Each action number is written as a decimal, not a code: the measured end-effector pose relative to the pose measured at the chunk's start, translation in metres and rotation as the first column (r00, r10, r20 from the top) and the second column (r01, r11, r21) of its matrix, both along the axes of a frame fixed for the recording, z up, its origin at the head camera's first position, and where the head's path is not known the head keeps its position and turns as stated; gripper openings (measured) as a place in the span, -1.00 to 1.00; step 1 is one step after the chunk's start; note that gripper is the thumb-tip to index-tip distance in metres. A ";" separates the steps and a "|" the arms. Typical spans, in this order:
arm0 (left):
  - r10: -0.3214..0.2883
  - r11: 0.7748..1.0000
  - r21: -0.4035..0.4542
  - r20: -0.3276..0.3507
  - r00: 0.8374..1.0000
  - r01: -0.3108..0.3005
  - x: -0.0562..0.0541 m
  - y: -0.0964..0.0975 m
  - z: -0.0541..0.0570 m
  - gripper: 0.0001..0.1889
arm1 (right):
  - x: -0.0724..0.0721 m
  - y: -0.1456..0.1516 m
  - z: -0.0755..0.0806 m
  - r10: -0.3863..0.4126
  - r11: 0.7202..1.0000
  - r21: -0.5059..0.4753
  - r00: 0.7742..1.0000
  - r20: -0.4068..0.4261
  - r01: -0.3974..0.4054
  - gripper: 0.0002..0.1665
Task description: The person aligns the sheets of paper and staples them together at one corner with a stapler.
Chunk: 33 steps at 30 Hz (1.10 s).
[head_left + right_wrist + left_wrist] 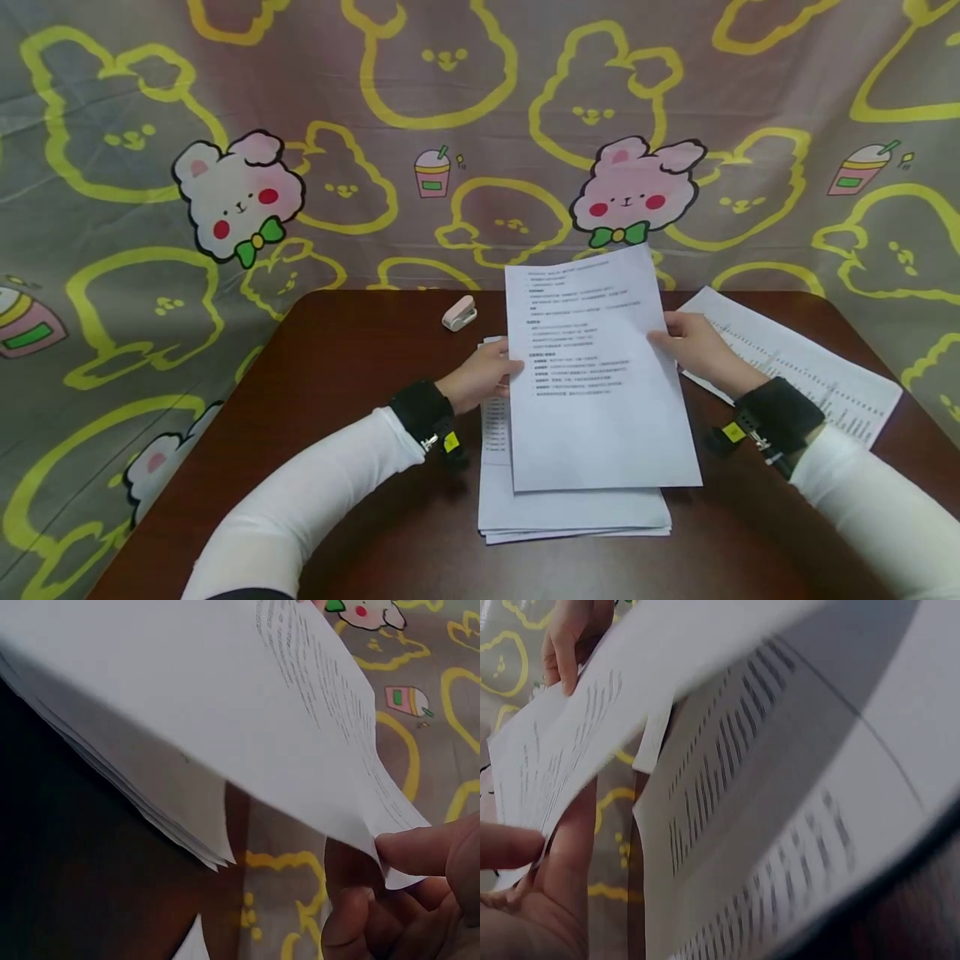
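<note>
A printed sheet of paper (600,442) is held up, tilted, by its two side edges. My left hand (480,377) pinches its left edge; in the left wrist view the thumb (510,846) lies on the printed face, with fingers behind. At the opposite edge my right hand (701,350) pinches the sheet, and the paper bends at the thumb (420,847) in the right wrist view. Beneath the raised sheet lies a stack of papers (573,515), mostly covered by it. Printed lines show on the stack's top page (757,825) in the left wrist view.
Other printed sheets (795,358) lie at an angle on the right of the dark brown table (360,342), partly behind the right hand. A small pink and white stapler (459,313) sits near the back edge. A patterned curtain (480,150) hangs behind the table.
</note>
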State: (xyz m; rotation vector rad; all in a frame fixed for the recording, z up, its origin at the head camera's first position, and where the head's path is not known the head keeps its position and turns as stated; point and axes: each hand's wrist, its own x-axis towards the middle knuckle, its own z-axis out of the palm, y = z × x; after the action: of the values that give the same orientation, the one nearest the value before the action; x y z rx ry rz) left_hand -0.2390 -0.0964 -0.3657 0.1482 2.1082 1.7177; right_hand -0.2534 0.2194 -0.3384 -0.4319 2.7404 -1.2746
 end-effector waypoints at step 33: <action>-0.183 0.914 -0.353 0.086 0.979 0.202 -0.005 -0.039 -0.020 -0.74 | -0.001 -0.026 -0.059 -0.002 0.999 0.036 0.993 0.116 -0.003 -0.59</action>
State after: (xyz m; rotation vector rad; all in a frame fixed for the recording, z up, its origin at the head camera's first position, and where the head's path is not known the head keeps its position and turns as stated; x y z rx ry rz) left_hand -0.2443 -0.1352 -0.3860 0.1942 2.2448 1.1872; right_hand -0.2544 0.1930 -0.3979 -0.3439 2.6622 -1.2076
